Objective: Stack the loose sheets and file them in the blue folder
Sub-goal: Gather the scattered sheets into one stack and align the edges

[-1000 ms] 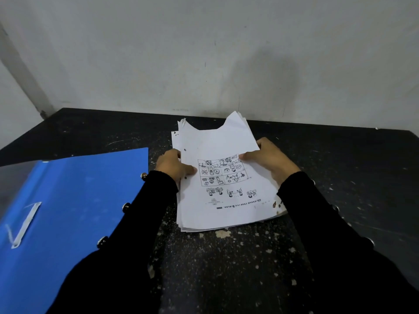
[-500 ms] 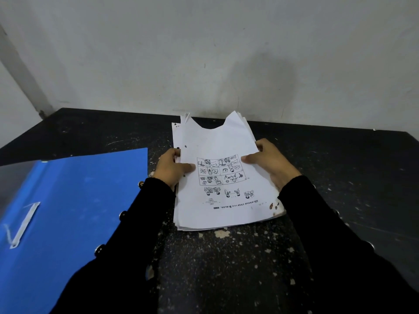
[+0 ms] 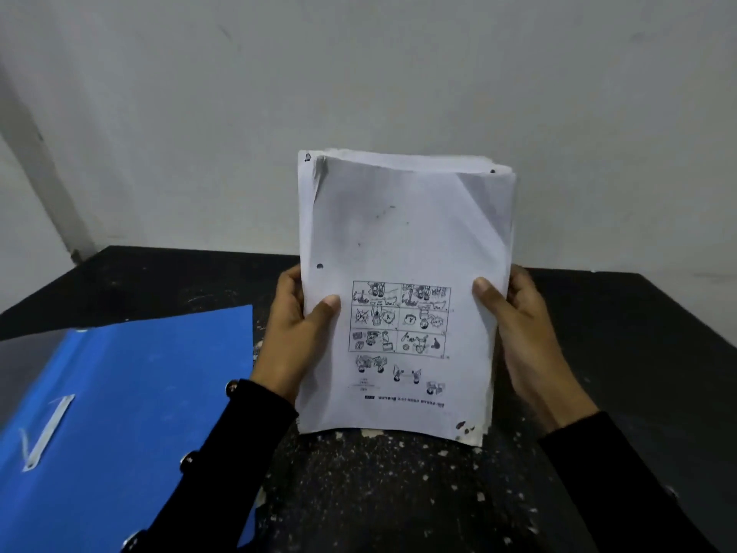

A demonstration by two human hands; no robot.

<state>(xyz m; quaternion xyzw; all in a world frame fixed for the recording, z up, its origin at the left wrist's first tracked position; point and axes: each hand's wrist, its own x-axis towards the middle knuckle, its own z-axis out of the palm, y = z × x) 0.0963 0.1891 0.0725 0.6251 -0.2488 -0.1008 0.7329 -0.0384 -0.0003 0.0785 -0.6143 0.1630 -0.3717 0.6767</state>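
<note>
The stack of sheets (image 3: 402, 241) was held upright at the centre of the view, its bottom edge resting on or just above the black table (image 3: 638, 333); contact could not be judged with certainty. The stack was gripped at its left edge by the left hand (image 3: 293, 337), thumb laid across the front sheet and fingers curled behind. At the right edge it was gripped likewise by the right hand (image 3: 522, 333), thumb on the front, fingers wrapped round the back. The top edge of the stack was seen roughly squared, with a corner of the front sheet folded over at 1 o'clock and a creased corner at 11 o'clock. A punched hole was visible near the left edge, and dark stains marked the lower right corner at 5 o'clock. Printed cartoon panels were shown upside down on the front sheet.

The blue folder (image 3: 119, 413) lay flat at 8 o'clock, beside the left forearm, its white fastener strip (image 3: 48, 433) exposed. Its right edge was partly covered by the black sleeve (image 3: 223, 453). Open tabletop, speckled with pale flecks, was left at 6 o'clock below the stack and across to 3 o'clock. The pale wall (image 3: 399, 73) closed off the table's far edge at 12 o'clock.
</note>
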